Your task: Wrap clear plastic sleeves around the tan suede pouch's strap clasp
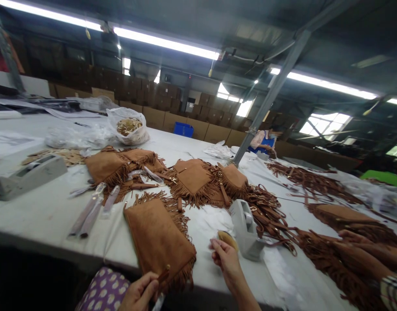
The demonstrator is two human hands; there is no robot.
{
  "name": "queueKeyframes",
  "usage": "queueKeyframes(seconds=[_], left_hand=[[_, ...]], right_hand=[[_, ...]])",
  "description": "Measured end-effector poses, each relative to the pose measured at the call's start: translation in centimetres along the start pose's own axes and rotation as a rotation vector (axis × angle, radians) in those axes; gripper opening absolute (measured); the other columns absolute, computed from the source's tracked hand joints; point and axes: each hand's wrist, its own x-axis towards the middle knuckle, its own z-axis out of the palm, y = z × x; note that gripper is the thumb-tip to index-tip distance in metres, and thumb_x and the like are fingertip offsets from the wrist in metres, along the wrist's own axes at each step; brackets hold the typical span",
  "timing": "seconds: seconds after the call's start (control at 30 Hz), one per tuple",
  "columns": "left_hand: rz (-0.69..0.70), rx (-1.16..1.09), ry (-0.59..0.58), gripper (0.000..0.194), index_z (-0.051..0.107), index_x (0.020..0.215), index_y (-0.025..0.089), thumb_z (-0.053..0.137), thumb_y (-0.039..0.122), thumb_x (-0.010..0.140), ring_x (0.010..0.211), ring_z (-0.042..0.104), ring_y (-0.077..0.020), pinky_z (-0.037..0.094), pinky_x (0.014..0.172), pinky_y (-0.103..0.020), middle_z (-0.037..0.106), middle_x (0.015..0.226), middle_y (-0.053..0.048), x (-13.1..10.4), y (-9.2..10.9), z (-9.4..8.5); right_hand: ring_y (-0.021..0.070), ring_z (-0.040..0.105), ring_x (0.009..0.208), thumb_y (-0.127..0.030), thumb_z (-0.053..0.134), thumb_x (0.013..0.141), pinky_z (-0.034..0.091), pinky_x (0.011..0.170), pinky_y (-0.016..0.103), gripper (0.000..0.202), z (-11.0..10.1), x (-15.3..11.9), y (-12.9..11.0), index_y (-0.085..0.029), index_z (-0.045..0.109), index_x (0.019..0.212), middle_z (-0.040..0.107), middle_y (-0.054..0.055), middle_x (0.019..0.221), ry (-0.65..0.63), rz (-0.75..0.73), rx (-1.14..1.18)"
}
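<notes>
Warehouse light from long ceiling tubes falls on a broad white worktable (39, 211), with stacked cardboard cartons (159, 101) lining the far wall at 12 o'clock. At 6 o'clock, the left hand (140, 293) sits at the table's near edge – its fingers are pinched around a thin brown strap end (164, 274) that belongs to the brown suede fringed bag (157, 237) lying flat just above it. To the right, at about 5 o'clock, the right hand (227, 257) is raised over the table with fingers curled together around a small tan oval piece (227, 239); what exactly it is I cannot tell. Just beside that hand, toward 3 o'clock, stands a grey tape dispenser (245, 229). More fringed bags (192, 177) lie heaped toward 12 o'clock – and a second tape dispenser (26, 176) rests at 9 o'clock. A clear plastic bag (128, 125) of small parts sits at 11 o'clock. At 4 o'clock, another person's hand (355, 236) rests on fringed suede.
</notes>
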Motion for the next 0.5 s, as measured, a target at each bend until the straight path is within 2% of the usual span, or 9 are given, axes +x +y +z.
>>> queueKeyframes(seconds=[0.13, 0.3, 0.4, 0.5], left_hand=[[-0.005, -0.011, 0.008, 0.048, 0.058, 0.065, 0.019, 0.056, 0.066, 0.073, 0.05, 0.043, -0.0117, 0.036, 0.047, -0.021, 0.047, 0.052, 0.004, -0.3, 0.7, 0.0], [-0.041, -0.018, -0.065, 0.046, 0.057, 0.07, 0.018, 0.055, 0.063, 0.077, 0.039, 0.033, -0.0065, 0.025, 0.037, -0.019, 0.047, 0.054, 0.005, -0.3, 0.5, -0.3], [-0.059, -0.015, -0.098, 0.044, 0.056, 0.074, 0.017, 0.052, 0.06, 0.081, 0.034, 0.028, -0.0037, 0.016, 0.033, -0.019, 0.045, 0.056, 0.006, -0.3, -0.2, -0.5], [-0.05, -0.021, -0.095, 0.042, 0.055, 0.075, 0.017, 0.051, 0.058, 0.083, 0.034, 0.028, -0.0032, 0.015, 0.032, -0.018, 0.044, 0.056, 0.007, -0.3, -0.8, -0.5]], right_hand=[[0.0037, 0.033, 0.04, -0.054, 0.074, 0.056, 0.018, 0.039, 0.016, 0.048, 0.3, -0.6, -0.3, -0.012, 0.064, 0.076, 0.049, -0.005, 0.048, -0.021, 0.097, 0.001], [0.004, 0.024, 0.039, -0.062, 0.07, 0.055, 0.015, 0.04, 0.021, 0.049, -0.7, -1.7, -0.5, -0.016, 0.056, 0.067, 0.041, -0.008, 0.047, -0.036, 0.079, -0.116], [0.0065, 0.026, 0.041, -0.062, 0.062, 0.064, 0.018, 0.043, 0.024, 0.046, -3.0, -4.4, 0.1, -0.018, 0.048, 0.054, 0.034, -0.007, 0.043, -0.096, 0.052, -0.432], [0.009, 0.03, 0.046, -0.052, 0.061, 0.067, 0.02, 0.048, 0.027, 0.045, -5.6, -8.4, 1.5, -0.018, 0.043, 0.045, 0.033, -0.004, 0.043, -0.272, 0.013, -0.834]])
